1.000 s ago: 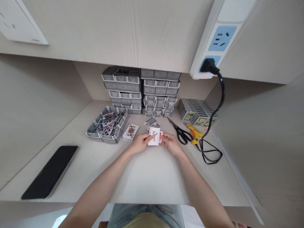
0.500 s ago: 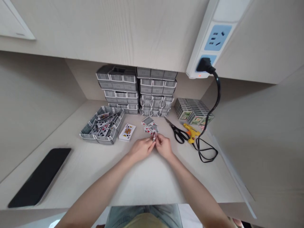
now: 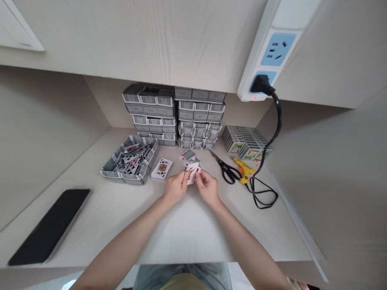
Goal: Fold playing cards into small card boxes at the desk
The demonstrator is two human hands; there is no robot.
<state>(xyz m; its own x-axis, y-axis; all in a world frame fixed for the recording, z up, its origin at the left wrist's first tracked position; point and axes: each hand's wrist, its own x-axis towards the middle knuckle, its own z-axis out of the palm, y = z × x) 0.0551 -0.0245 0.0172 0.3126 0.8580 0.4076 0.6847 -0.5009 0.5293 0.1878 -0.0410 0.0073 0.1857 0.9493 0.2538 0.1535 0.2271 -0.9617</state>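
A playing card (image 3: 190,177), its printed face toward me, is pinched by my left hand (image 3: 175,187) at its left edge. At the card's right side, my right hand (image 3: 208,187) has thumb and fingers closed on a small piece with a red mark; whether that is part of the same card I cannot tell. Just beyond my hands lie several cut or folded card pieces (image 3: 189,154). A deck of playing cards (image 3: 162,168), a king on top, sits left of my left hand.
A box made of cards (image 3: 140,180) holds loose cards at left. Stacked card boxes (image 3: 155,109) stand behind. To the right lie black-handled scissors (image 3: 229,172), a yellow glue gun (image 3: 246,171) with its cord, and packed card decks (image 3: 246,141). A black phone-like slab (image 3: 51,225) rests front left.
The card between my hands has turned from edge-on to face-up toward me. My left hand has shifted slightly left, and the hands are a little farther apart.
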